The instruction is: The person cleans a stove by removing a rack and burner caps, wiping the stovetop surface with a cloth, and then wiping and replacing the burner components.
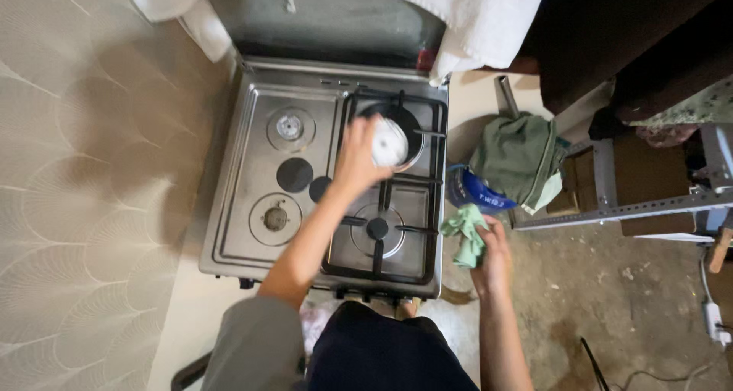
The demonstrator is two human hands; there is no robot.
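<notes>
The person is standing over a steel gas stove (237,208) with its lid propped up at twelve o'clock and a white cloth (473,17) draped over it. The left hand (359,158) is reaching across to the far right burner, at about one o'clock on the cooktop, fingers wrapped around a round whitish burner part (389,143) that it is holding right over the burner well; whether it is being seated or lifted I cannot tell. The right hand (489,250) is hanging off the stove's right edge at four o'clock, clenching a light green rag (464,234).

As for progress, the black grate (397,231) is sitting over the right half only. The left burners are lying bare, two dark caps (294,175) resting loose between them, so the top looks only partly put together.
</notes>
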